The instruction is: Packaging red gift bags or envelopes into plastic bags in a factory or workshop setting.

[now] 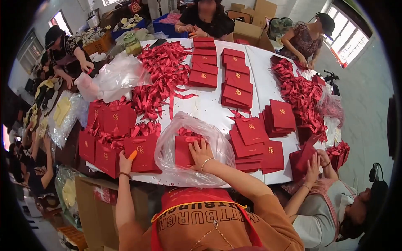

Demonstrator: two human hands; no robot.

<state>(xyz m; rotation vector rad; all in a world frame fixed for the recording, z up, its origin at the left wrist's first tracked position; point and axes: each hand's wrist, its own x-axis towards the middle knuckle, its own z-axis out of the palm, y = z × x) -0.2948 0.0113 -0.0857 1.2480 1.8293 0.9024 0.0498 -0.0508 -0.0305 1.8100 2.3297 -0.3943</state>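
My left hand (126,162), with an orange cover on its thumb, grips the left edge of a red gift bag (146,151) with a gold emblem. Its thumb lies on the front; the other fingers are mostly hidden. My right hand (200,154) reaches into a clear plastic bag (167,138) lying wide at the table's near edge. Its fingers are spread flat over a red gift bag (181,157) inside the plastic. More red gift bags (107,159) with ribbon handles stand packed to the left of my left hand.
Stacks of red bags (237,90) and heaps of red ribbon (163,67) cover much of the white table (205,102). Crumpled plastic (121,77) lies at the left. A cardboard box (94,213) stands below the near left edge. Several people work around me, one close on the right (322,201).
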